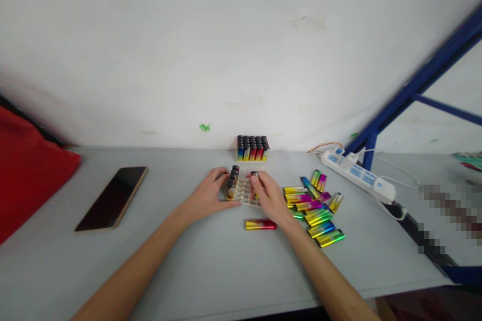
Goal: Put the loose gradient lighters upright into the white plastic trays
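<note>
A pale lighter tray (243, 191) with rows of round pockets lies on the table in front of me. Several black-topped lighters (232, 183) stand upright in its left column. My left hand (207, 193) grips the tray's left end, thumb along the near edge and fingers behind. At the right end, my right hand (270, 196) pinches a lighter (255, 174) upright at the tray; how deep it sits is hidden by the fingers. Just in front of the tray lies a red and yellow lighter (260, 224).
A full tray of upright lighters (253, 149) stands against the wall. Loose metallic lighters (316, 208) are heaped on the right. Beyond them are a white power strip (357, 174) with cables and a blue frame (391, 113). A phone (113, 198) and red cloth (33, 165) lie left.
</note>
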Motion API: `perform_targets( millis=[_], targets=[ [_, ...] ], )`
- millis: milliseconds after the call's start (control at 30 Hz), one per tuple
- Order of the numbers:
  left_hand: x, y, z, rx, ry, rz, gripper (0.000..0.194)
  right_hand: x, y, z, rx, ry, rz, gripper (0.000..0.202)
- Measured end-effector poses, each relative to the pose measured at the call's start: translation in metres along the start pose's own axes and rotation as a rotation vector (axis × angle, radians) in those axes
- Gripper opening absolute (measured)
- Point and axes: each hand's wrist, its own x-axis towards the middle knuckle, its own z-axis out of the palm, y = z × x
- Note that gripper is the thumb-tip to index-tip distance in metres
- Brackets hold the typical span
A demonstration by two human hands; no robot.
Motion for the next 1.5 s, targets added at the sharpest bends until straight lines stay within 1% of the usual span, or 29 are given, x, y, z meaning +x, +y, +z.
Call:
perform_targets(
  millis=[100, 200, 367, 467, 567, 667, 733, 800, 833, 867, 900, 967, 1033, 1067, 1133, 1233, 1300, 1367, 1500],
  targets=[
    [0.0, 0.0, 0.001, 0.011, 0.001, -0.005, 0.077, 0.005, 0.001, -0.005, -0.116, 0.0, -0.113, 0.049],
    [0.0, -0.001, 0.002, 0.02, -0.008, -0.023, 0.077, 0.016, 0.006, -0.01, -0.225, -0.043, -0.115, 0.05],
    [0.001, 0.001, 0.002, 0.016, -0.023, -0.025, 0.077, 0.034, 0.023, -0.004, -0.346, -0.078, -0.14, 0.034],
    [0.001, 0.004, 0.001, -0.001, -0.018, -0.019, 0.073, 0.035, 0.032, 0.001, -0.388, -0.125, -0.161, 0.026],
    [0.001, 0.005, 0.001, -0.011, -0.016, -0.019, 0.071, 0.034, 0.036, 0.004, -0.463, -0.161, -0.221, 0.016],
    [0.002, 0.003, 0.001, -0.009, -0.017, -0.02, 0.072, 0.034, 0.035, 0.004, -0.539, -0.202, -0.214, 0.007],
    [0.002, 0.002, 0.001, -0.003, -0.014, -0.019, 0.072, 0.03, 0.029, -0.001, -0.55, -0.21, -0.197, 0.009],
    [0.003, 0.002, 0.001, 0.005, -0.01, -0.022, 0.073, 0.019, 0.018, -0.011, -0.527, -0.176, -0.207, 0.016],
    [0.003, 0.002, 0.001, 0.008, -0.01, -0.024, 0.074, 0.01, 0.011, -0.018, -0.507, -0.153, -0.216, 0.019],
    [0.003, 0.003, 0.001, 0.01, -0.01, -0.028, 0.075, -0.002, 0.004, -0.026, -0.492, -0.123, -0.225, 0.018],
    [0.003, 0.003, 0.001, 0.011, -0.01, -0.031, 0.076, -0.015, -0.003, -0.034, -0.481, -0.125, -0.226, 0.02],
    [0.003, 0.005, 0.001, 0.008, -0.014, -0.037, 0.077, -0.043, -0.013, -0.048, -0.504, -0.166, -0.236, 0.027],
    [0.003, 0.007, 0.001, 0.006, -0.022, -0.045, 0.078, -0.07, -0.018, -0.056, -0.596, -0.212, -0.258, 0.037],
    [0.004, 0.007, 0.0, 0.008, -0.024, -0.048, 0.078, -0.08, -0.018, -0.059, -0.636, -0.224, -0.267, 0.037],
    [0.005, 0.008, 0.0, 0.011, -0.026, -0.054, 0.077, -0.095, -0.017, -0.06, -0.669, -0.232, -0.28, 0.029],
    [0.006, 0.007, 0.0, 0.003, -0.014, -0.057, 0.076, -0.098, -0.016, -0.06, -0.563, -0.223, -0.247, 0.014],
    [0.007, 0.007, 0.0, -0.002, -0.008, -0.059, 0.077, -0.091, -0.018, -0.058, -0.414, -0.204, -0.166, 0.014],
    [0.006, 0.006, 0.001, -0.004, -0.01, -0.055, 0.077, -0.077, -0.021, -0.056, -0.221, -0.167, -0.061, 0.02],
    [0.005, 0.003, 0.001, -0.019, 0.006, -0.033, 0.078, -0.033, -0.024, -0.045, 0.138, -0.035, 0.136, 0.046]
  ],
)
